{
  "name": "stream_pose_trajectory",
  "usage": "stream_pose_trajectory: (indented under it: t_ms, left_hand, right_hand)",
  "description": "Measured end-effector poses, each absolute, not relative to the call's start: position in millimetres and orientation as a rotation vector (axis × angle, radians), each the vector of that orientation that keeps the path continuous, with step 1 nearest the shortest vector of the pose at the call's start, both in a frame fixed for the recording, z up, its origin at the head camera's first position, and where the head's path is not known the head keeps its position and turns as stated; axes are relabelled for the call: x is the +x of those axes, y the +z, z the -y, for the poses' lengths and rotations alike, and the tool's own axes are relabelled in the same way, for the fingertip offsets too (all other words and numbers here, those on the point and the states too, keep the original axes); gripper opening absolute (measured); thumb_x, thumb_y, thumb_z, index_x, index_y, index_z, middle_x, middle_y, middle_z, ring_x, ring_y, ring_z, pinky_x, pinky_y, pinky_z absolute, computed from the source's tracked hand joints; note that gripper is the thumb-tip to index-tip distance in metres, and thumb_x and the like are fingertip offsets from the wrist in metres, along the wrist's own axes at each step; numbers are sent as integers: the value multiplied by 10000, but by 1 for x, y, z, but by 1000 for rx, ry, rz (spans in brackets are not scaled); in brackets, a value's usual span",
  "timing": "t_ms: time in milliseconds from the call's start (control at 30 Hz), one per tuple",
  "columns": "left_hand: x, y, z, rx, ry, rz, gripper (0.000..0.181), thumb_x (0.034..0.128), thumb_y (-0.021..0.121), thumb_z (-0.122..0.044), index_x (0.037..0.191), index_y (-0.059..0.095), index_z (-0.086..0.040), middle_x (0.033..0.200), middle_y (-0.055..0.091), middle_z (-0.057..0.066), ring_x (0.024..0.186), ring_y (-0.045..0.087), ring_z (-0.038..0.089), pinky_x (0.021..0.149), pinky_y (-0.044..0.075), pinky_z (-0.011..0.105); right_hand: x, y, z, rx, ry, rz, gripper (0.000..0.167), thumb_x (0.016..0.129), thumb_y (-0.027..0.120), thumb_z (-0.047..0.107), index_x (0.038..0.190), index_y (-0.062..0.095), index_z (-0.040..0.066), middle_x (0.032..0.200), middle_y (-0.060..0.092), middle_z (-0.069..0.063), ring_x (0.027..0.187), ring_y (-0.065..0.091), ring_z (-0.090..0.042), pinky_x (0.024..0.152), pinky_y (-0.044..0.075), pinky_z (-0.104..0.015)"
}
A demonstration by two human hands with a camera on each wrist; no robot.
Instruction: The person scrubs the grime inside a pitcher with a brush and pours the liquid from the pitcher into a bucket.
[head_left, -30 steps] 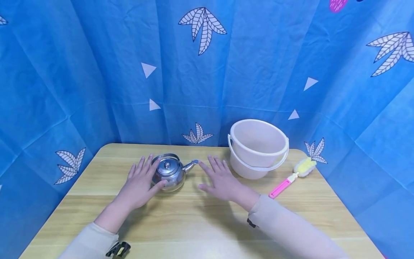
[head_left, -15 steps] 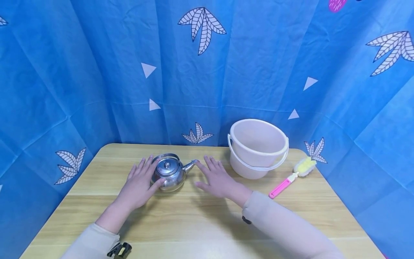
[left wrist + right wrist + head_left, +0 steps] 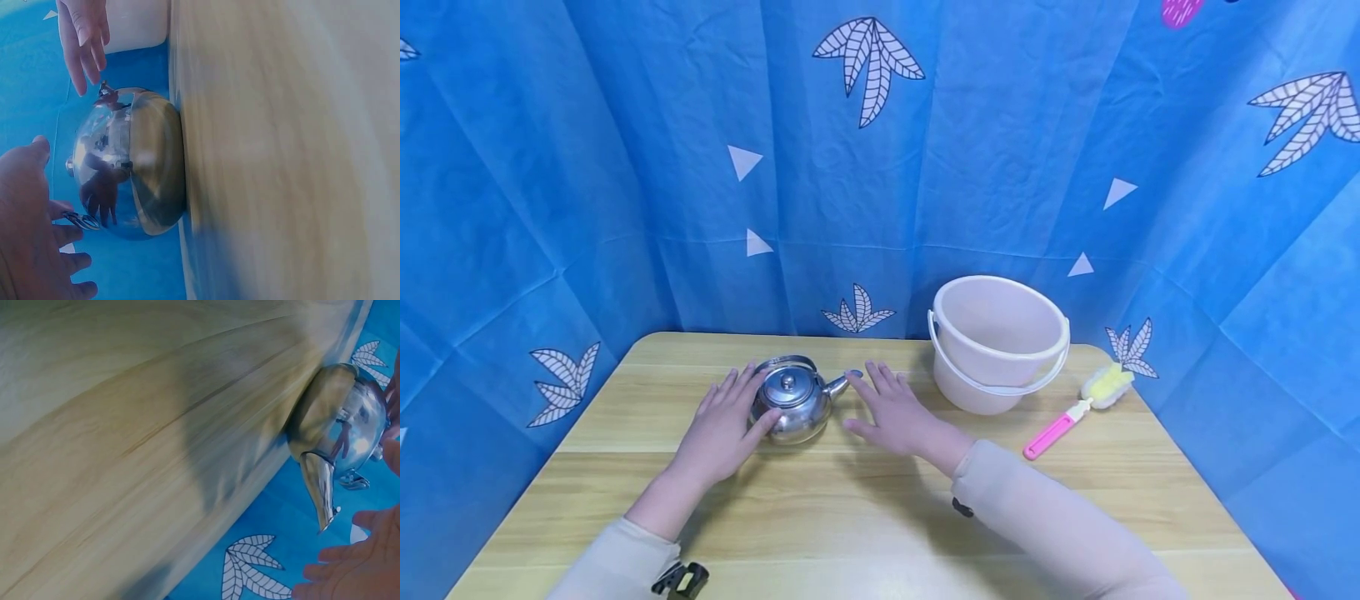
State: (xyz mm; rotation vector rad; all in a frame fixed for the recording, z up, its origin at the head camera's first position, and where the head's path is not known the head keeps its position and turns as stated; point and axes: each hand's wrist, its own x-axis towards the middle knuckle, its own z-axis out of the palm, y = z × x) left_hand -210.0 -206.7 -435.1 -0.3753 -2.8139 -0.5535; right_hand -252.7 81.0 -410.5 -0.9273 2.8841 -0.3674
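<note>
A shiny steel teapot (image 3: 801, 412) with a lid and a metal handle stands on the wooden table, its spout towards the right. My left hand (image 3: 718, 433) is at its left side, fingers spread and holding nothing. In the left wrist view those fingers are beside the folded handle (image 3: 81, 220); whether they touch it I cannot tell. On the spout side, my right hand (image 3: 898, 421) is raised with fingers spread. The right wrist view has the spout (image 3: 320, 487) a short way from its fingers, with nothing held.
A white bucket (image 3: 988, 392) with its handle down stands at the back right. To its right lies a sponge brush (image 3: 1051, 435) with a pink handle and yellow-white head. A blue patterned curtain (image 3: 850, 183) hangs round the back and sides of the table (image 3: 820, 533).
My right hand has moved a little left, nearer to the spout. The left hand has barely shifted. Teapot, bucket and brush stay in place.
</note>
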Motion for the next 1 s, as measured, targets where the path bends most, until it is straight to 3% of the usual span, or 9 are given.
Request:
stream_pose_trajectory:
  t_ms: [300,1000]
  left_hand:
    - [-214,-436,208,-357,-635,2811,710,1044,413,-522,1539,341,-18,1598,270,248,1457,226,489,1170,153,642]
    - [-224,-430,211,-214,-889,2802,614,1079,388,-393,1519,345,32,1587,282,263,1412,312,496,1133,268,632]
  right_hand:
    - [-253,-409,-75,-921,-343,-2880,797,992,428,627,1623,125,246,1666,17,-149,1528,27,-341,1217,65,-532]
    - [-253,-400,-64,-939,-353,-2895,759,1002,470,574,1618,169,248,1665,18,-131,1528,33,-332,1216,56,-513]
